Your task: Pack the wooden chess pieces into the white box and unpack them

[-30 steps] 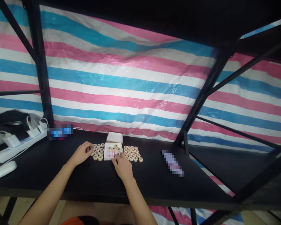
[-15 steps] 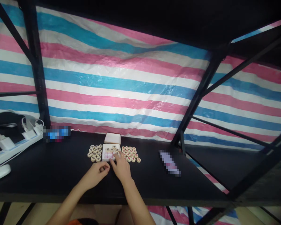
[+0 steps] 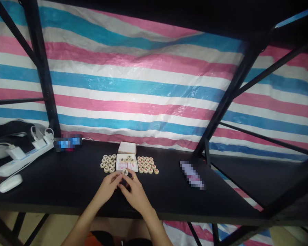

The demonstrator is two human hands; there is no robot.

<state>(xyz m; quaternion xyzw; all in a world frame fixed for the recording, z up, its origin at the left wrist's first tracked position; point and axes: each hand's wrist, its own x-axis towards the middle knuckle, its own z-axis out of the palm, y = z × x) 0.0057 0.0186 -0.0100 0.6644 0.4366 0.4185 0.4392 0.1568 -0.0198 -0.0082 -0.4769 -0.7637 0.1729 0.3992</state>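
A round Chinese chess piece with a dark character is held just in front of the open white box. The fingers of my right hand pinch it from the right. My left hand is closed, its fingertips meeting the piece's left edge. Inside the box lie several more pieces and a pink-printed sheet. Dark-lettered pieces are grouped in rows left of the box, and red-lettered pieces in rows to its right.
The white box lid lies behind the box on the black table. A blurred-out phone-like object is at the right. At the left are a power strip with chargers, a white device and another blurred object.
My right hand has drawn back from the box with a dark-lettered piece. My left hand has come up to meet it. The view has shifted slightly.
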